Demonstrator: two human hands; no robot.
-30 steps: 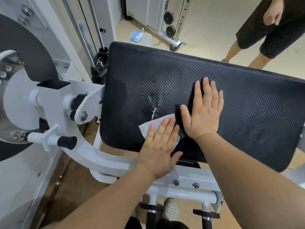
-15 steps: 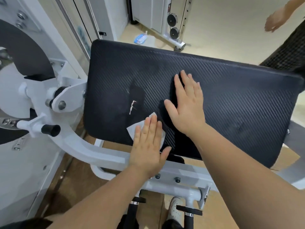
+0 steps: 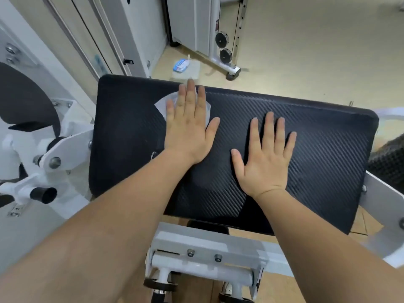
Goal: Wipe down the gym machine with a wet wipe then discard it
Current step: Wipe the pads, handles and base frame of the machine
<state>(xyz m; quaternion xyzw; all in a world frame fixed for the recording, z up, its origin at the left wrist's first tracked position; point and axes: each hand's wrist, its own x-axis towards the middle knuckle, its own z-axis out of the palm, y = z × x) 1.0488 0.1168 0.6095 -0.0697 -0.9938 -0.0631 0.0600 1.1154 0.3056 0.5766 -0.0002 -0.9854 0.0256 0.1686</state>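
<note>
A: Where is the wet wipe [image 3: 162, 106]?

B: Under the left hand [image 3: 188, 130], at the far edge of the machine's black pad [image 3: 323, 149], left of its middle. White corners of it show on both sides of the fingers.

A: Is the hand gripping it?

B: No. The palm lies flat, fingers straight and close together, pressing the wipe onto the textured cover.

A: And the right hand [image 3: 264, 158]?

B: Flat on bare pad beside the left, fingers spread, holding nothing.

A: Anything else nearby?

B: A blue packet of wipes [image 3: 181, 64] lies on the floor beyond the pad. The machine's white frame [image 3: 207, 243] shows below the pad, with a black-tipped lever [image 3: 43, 194] at the left.
</note>
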